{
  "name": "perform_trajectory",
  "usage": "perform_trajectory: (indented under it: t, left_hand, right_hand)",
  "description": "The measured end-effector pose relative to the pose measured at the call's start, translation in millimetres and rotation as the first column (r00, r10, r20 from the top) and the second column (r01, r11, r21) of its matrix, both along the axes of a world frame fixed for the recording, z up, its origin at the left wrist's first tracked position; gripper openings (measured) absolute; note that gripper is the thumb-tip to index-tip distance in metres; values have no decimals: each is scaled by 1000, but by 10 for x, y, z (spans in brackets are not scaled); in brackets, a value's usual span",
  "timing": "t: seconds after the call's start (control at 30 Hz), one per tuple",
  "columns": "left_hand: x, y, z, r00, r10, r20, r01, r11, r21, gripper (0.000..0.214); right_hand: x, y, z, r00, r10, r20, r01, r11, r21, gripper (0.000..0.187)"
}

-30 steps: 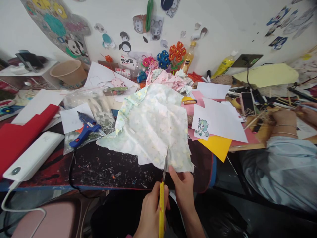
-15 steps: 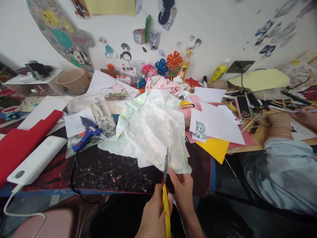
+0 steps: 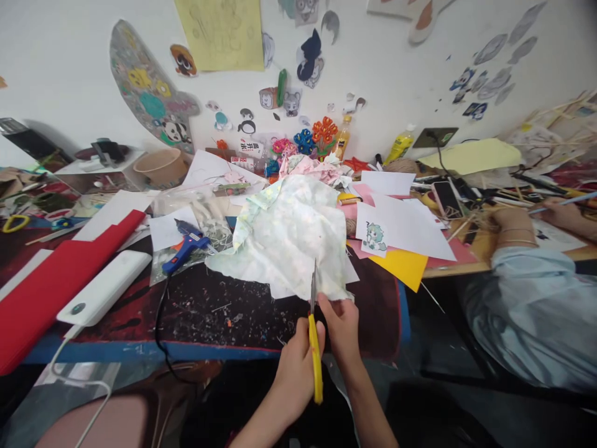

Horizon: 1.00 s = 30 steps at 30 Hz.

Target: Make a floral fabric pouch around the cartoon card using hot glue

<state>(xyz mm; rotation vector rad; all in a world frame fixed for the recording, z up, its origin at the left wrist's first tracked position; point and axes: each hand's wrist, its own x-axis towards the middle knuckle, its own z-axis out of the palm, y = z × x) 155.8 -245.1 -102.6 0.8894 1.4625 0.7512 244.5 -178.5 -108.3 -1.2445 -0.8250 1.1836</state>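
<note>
A pale green and white patterned cloth (image 3: 284, 230) lies spread and wrinkled at the table's front middle. My left hand (image 3: 298, 367) grips yellow-handled scissors (image 3: 316, 367), whose blades point away from me at the cloth's near edge. The exact gap between the blades is hard to make out. Close beside them, my right hand (image 3: 341, 326) has its thumb and fingers closed on the cloth's near right corner. Under the cloth, white paper (image 3: 282, 290) sticks out in part.
To the left are a blue glue gun (image 3: 189, 249), a white power bank (image 3: 105, 287) with a cable, and a red folded sheet (image 3: 69, 274). Papers (image 3: 405, 227) and a yellow sheet (image 3: 403, 270) lie right. A co-worker's sleeve (image 3: 536, 274) is at far right.
The camera view has tilted up and turned a little left, so everything sits differently in the picture. Both hands keep the same grip on the scissors and the cloth.
</note>
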Motion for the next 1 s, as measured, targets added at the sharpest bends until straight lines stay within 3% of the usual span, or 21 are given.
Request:
perform_trajectory:
  t: [0.2, 0.4, 0.63, 0.73, 0.83, 1.0]
  left_hand:
    - [-85, 116, -88, 999, -38, -24, 41, 991, 124, 60]
    - [-167, 241, -62, 997, -58, -44, 64, 984, 166, 60]
    - [-251, 217, -8, 989, -77, -126, 102, 973, 207, 58]
    - [-270, 229, -11, 984, -93, -150, 120, 976, 184, 58]
    - [-269, 279, -32, 998, -55, -37, 59, 991, 120, 60]
    - [-291, 304, -93, 999, -17, 32, 16, 999, 29, 58]
  right_hand:
    - [-42, 19, -139, 999, -27, -23, 29, 995, 97, 35]
    - [-92, 158, -164, 999, -21, -42, 29, 979, 204, 46]
    - [-72, 177, -145, 999, 14, 49, -25, 970, 241, 26]
    - [-69, 150, -138, 990, 53, 130, -80, 973, 216, 22]
    - [-72, 140, -127, 981, 49, 188, -82, 982, 172, 21]
    - [-77, 135, -135, 995, 9, 97, -23, 988, 152, 26]
